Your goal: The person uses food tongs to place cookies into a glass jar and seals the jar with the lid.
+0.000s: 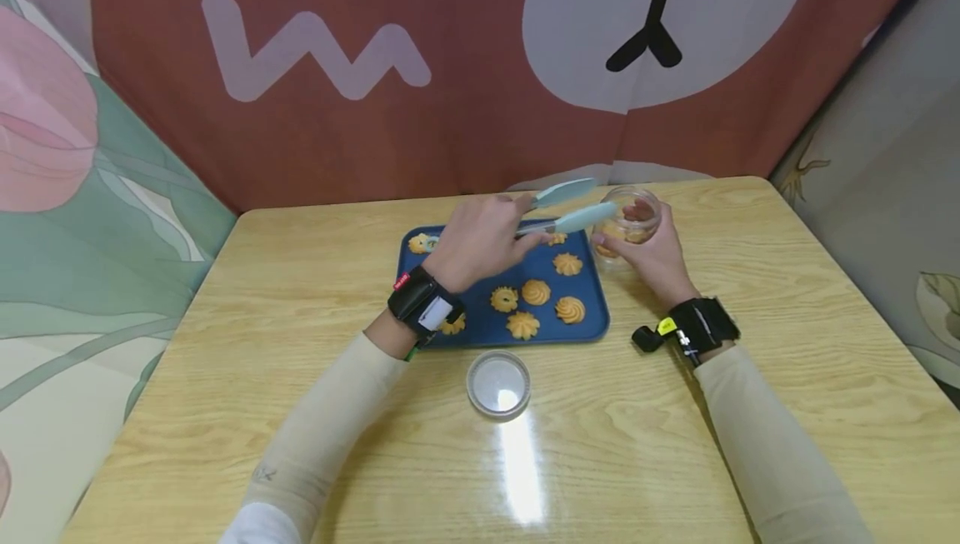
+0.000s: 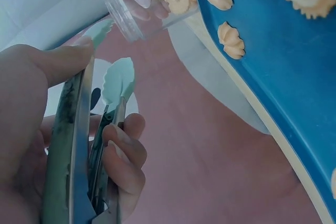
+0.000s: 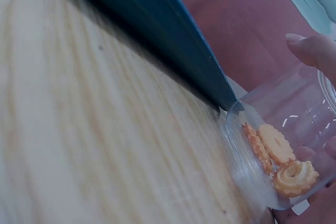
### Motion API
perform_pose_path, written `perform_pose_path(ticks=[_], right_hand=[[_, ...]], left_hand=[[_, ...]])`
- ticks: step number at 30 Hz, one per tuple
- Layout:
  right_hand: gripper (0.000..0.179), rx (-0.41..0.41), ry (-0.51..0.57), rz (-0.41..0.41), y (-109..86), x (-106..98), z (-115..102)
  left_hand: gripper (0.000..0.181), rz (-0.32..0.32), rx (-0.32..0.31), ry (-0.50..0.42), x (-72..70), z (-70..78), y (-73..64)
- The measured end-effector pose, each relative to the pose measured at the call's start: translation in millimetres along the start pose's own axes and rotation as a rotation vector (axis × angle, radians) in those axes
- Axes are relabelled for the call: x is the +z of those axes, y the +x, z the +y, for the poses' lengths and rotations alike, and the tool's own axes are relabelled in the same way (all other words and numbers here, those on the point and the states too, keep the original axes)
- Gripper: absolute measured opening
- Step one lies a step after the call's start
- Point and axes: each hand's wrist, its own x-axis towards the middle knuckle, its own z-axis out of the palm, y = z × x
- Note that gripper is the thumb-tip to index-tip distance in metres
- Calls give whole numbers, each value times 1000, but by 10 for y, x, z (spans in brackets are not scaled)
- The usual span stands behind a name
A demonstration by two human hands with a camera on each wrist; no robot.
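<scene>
My left hand (image 1: pixel 483 242) holds a pair of metal tongs (image 2: pixel 79 145) with pale mint scalloped tips. The tips are spread apart, with nothing between them, close to the mouth of a clear jar (image 1: pixel 609 259). My right hand (image 1: pixel 663 259) grips the jar by its side, just right of a blue tray (image 1: pixel 594 302). Several piped cookies (image 3: pixel 275 145) lie at the bottom of the jar. On the tray, more swirled and ring-shaped cookies (image 1: pixel 522 326) are spread out, some of them hidden under the left hand and wrist.
A round clear lid (image 1: pixel 498 383) lies on the wooden table (image 1: pixel 600 444) in front of the tray. Behind the table's far edge hangs a reddish-brown printed cloth (image 1: pixel 465 127). Both wrists carry black straps with cameras.
</scene>
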Motion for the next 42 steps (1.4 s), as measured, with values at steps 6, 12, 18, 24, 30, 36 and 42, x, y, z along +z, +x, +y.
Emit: perform_pose_path(ticks=[6, 12, 18, 24, 30, 36, 42], right_hand=[[87, 0, -10, -16, 7, 9, -5], [85, -7, -4, -20, 13, 4, -44], [84, 0, 14, -13, 20, -6, -64], [83, -1, 12, -9, 21, -4, -41], [85, -8, 5, -13, 10, -14, -36], [85, 0, 10, -16, 5, -3, -18], [86, 4, 1, -12, -1, -3, -16]], left_hand=[[58, -19, -21, 6, -44, -63, -224], [58, -27, -47, 3, -69, -150, -432], [58, -76, -58, 16, -93, -227, -576], [57, -119, -56, 3, -111, -289, -714], [53, -151, -66, -19, -107, -343, -835], [52, -236, -69, -83, -158, -383, -914], [49, -298, -84, -127, -208, -401, -942]])
